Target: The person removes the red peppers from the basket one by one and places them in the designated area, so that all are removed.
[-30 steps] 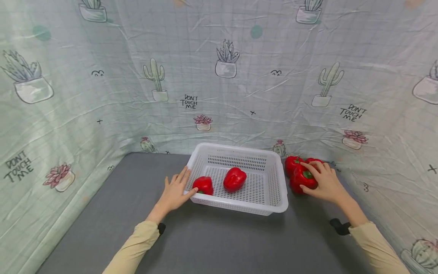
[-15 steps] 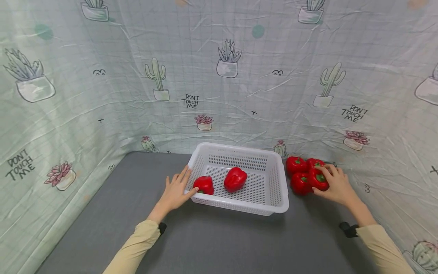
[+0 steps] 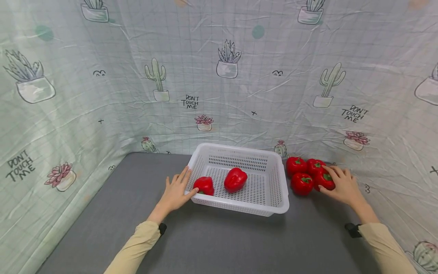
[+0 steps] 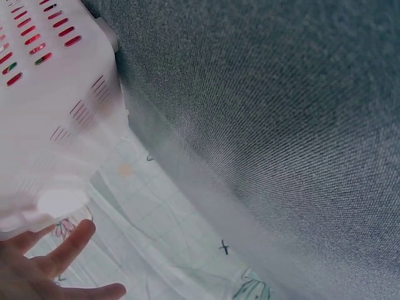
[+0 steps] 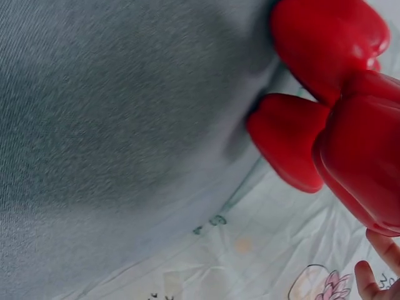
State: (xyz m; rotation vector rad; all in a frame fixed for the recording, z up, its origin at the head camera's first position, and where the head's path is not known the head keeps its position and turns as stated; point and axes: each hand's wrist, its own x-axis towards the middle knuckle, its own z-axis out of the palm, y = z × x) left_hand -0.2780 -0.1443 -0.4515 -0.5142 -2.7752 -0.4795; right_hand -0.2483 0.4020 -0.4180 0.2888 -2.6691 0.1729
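Observation:
In the head view, my left hand (image 3: pixel 175 193) rests against the near left corner of a white perforated plastic basket (image 3: pixel 236 204), fingers spread and fairly straight, thumb on the rim. Two red bell peppers lie inside: one pepper (image 3: pixel 204 185) by that corner, another pepper (image 3: pixel 235 180) near the middle. Right of the basket, my right hand (image 3: pixel 342 187) holds a red bell pepper (image 3: pixel 323 180) between thumb and fingers. Three more stand close to it: a front pepper (image 3: pixel 302 184), a back left pepper (image 3: pixel 295 166) and a back right pepper (image 3: pixel 315 165). The right wrist view shows the gripped pepper (image 5: pixel 365 150) with fingertips at its edge.
A grey tabletop (image 3: pixel 219 243) lies under everything. Pale fabric printed with cacti (image 3: pixel 157 80) hangs behind and along both sides, close to the right-hand peppers.
My right hand has moved right with its bell pepper, which was in front of the others and now sits beside them, uncovering the front pepper. Left hand and basket have stayed put.

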